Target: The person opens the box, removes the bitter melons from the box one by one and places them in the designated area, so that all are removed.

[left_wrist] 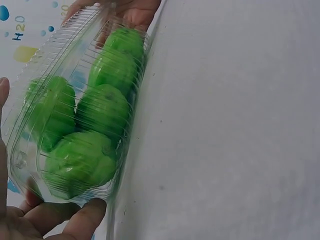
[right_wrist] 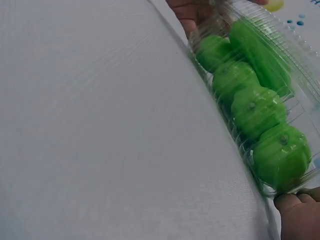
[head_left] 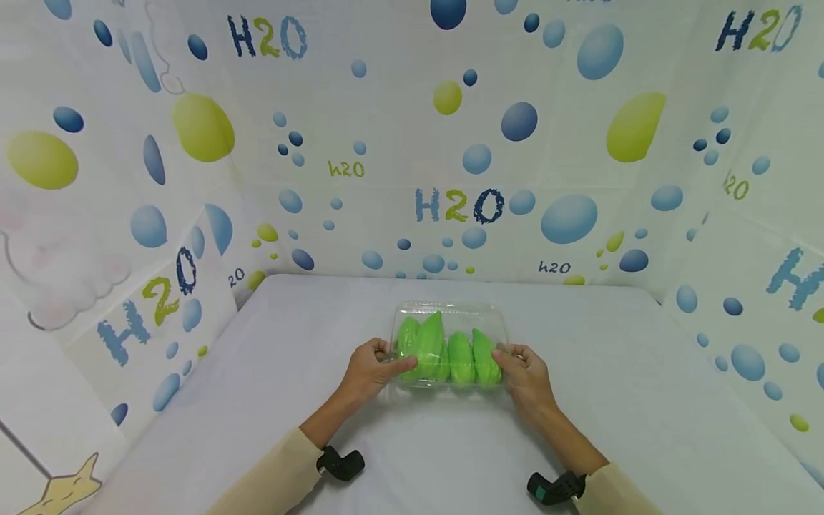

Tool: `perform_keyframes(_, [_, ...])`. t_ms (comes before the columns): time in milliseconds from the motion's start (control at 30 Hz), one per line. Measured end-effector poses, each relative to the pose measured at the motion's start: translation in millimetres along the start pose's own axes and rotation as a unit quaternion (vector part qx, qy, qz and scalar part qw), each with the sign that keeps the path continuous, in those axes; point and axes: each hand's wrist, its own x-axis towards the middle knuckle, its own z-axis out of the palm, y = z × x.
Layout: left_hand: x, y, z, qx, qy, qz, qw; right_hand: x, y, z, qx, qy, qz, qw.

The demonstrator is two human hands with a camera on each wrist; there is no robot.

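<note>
A clear plastic clamshell box (head_left: pixel 473 310) stands in the middle of the white table, tilted so its lid faces the head camera. Inside lie several bright green, ridged, long vegetables (head_left: pixel 430 347) with pointed tips; one leans over its neighbours at the left. My left hand (head_left: pixel 368 372) grips the box's left end, thumb across the front and fingers at the side. At the other end my right hand (head_left: pixel 528 378) holds it the same way. In the left wrist view, rounded ends of the vegetables (left_wrist: pixel 80 162) show through the ribbed wall, with left fingertips (left_wrist: pixel 92 215) against the plastic.
A white cloth (head_left: pixel 257 357) covers the table on both sides of the box. Behind and beside it hang white sheets (head_left: pixel 386 107) printed with blue and green drops and H2O lettering. Each wrist wears a black camera, such as the left one (head_left: pixel 341 463).
</note>
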Motion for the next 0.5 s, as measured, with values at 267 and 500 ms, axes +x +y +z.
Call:
perform_keyframes(267, [-1.8,2.9,1.5,0.016,0.006,0.029,0.9994,-2.3,1.8,0.6,-0.065,0.042,-0.039,0.9962])
perform_keyframes(500, [-4.5,3.9,3.3,0.007,-0.005,0.013,0.9999,-4.4,2.9,0.9,-0.076,0.074,-0.033,0.9938])
